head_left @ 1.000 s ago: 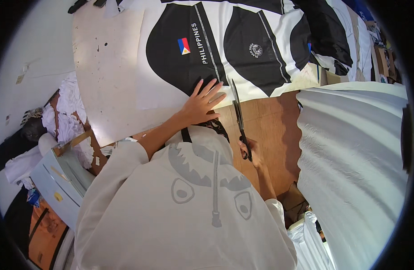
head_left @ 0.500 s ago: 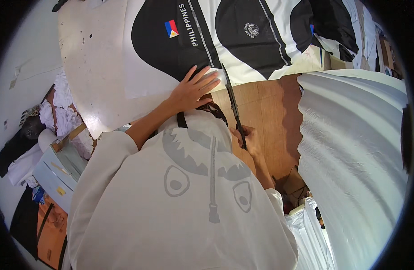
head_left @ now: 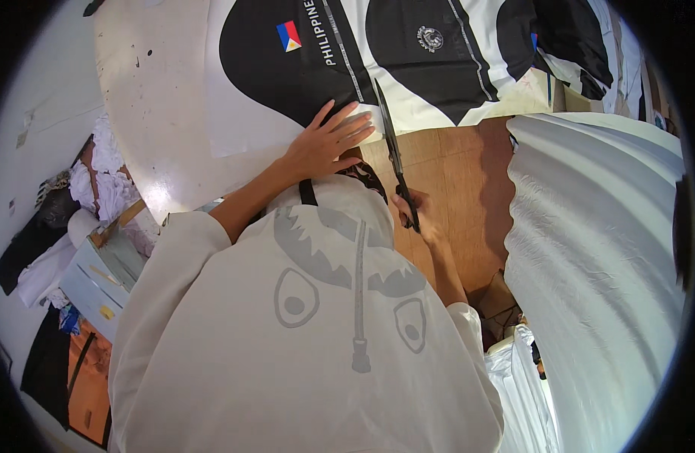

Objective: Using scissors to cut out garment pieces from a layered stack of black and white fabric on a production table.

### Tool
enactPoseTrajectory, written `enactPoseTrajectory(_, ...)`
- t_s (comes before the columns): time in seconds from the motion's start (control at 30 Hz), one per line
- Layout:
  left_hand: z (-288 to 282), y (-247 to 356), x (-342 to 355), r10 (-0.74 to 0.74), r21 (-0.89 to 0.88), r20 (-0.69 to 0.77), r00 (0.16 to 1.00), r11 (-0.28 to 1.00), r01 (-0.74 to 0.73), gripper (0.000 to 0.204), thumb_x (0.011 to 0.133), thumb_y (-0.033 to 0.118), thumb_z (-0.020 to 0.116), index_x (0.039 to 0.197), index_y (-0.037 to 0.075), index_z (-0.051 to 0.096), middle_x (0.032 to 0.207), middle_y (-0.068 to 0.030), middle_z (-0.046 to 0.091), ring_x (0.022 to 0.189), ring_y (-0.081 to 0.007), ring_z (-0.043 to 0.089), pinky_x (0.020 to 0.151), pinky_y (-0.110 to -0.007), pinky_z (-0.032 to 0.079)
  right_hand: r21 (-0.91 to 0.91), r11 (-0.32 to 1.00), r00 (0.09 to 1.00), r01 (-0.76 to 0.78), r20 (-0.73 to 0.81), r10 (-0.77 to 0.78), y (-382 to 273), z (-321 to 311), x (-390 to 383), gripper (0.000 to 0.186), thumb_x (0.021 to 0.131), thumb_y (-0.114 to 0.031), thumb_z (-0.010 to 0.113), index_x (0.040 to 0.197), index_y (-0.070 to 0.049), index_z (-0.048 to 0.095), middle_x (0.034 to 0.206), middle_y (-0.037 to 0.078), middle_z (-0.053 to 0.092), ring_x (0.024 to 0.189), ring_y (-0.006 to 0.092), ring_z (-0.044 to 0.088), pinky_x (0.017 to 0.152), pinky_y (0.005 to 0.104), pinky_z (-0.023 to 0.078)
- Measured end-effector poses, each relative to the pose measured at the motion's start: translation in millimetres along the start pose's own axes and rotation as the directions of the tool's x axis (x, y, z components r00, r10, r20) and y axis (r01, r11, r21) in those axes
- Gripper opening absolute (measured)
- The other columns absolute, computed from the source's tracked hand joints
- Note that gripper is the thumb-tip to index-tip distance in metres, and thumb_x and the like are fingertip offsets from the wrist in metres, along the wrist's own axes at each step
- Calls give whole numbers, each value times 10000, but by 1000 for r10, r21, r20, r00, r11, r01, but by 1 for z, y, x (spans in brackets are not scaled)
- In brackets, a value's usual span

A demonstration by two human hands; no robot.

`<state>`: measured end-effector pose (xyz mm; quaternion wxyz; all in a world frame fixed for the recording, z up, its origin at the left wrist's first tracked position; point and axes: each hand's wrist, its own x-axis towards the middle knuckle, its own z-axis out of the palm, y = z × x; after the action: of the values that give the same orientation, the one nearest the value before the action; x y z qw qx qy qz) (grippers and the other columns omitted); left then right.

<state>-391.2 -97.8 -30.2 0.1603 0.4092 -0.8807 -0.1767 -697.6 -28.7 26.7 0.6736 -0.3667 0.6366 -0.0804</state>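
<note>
Left hand, spread wide, is laid on the black-and-white fabric, near edge, white lettering printed beyond; rightward, scissors are gripped by the right hand; farther off, a round emblem is printed.

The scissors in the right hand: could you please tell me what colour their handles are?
Black; the scissors' handles show best in the head view.

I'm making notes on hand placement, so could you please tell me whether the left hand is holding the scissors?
No, the right hand grips the scissors, while the left hand lies spread on the fabric.
</note>
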Motion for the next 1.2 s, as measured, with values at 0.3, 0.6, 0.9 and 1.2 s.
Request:
enactPoseTrajectory(0.3, 2, -3, 0, -1, -68, -38, 999, 998, -2, 772, 927, 458, 769, 1597, 183, 505, 1686, -15, 451, 1618, -302, 303, 1317, -591, 211, -136, 989, 995, -62, -82, 51, -8, 3, 10, 474, 958, -504, 819, 781, -108, 627, 585, -32, 531, 479, 66, 490, 451, 250, 364)
enactPoseTrajectory(0.6, 0, -3, -2, -6, -99, -10, 1000, 995, 5, 793, 922, 464, 786, 1606, 185, 496, 1695, -8, 449, 1619, -313, 309, 1318, -603, 213, -142, 990, 1000, -16, -14, 15, -30, 1, 22, 459, 988, -474, 785, 759, -116, 611, 600, -22, 542, 504, 77, 515, 479, 243, 391)
enactPoseTrajectory(0.9, 0, -4, -2, -21, -128, -26, 999, 992, 17, 762, 927, 479, 774, 1581, 172, 532, 1686, -16, 465, 1620, -306, 307, 1317, -601, 217, -99, 993, 995, -62, -82, 54, -40, 14, 18, 476, 981, -462, 803, 725, -117, 599, 569, -19, 536, 460, 77, 506, 438, 261, 376)
enactPoseTrajectory(1.2, -3, -7, -5, -12, -184, -11, 1000, 983, 10, 766, 924, 452, 788, 1587, 166, 531, 1686, -20, 468, 1618, -320, 307, 1315, -608, 204, -94, 996, 1000, -11, -2, 11, -52, 15, 21, 458, 1005, -478, 764, 786, -97, 633, 624, -11, 566, 508, 88, 532, 494, 258, 394)
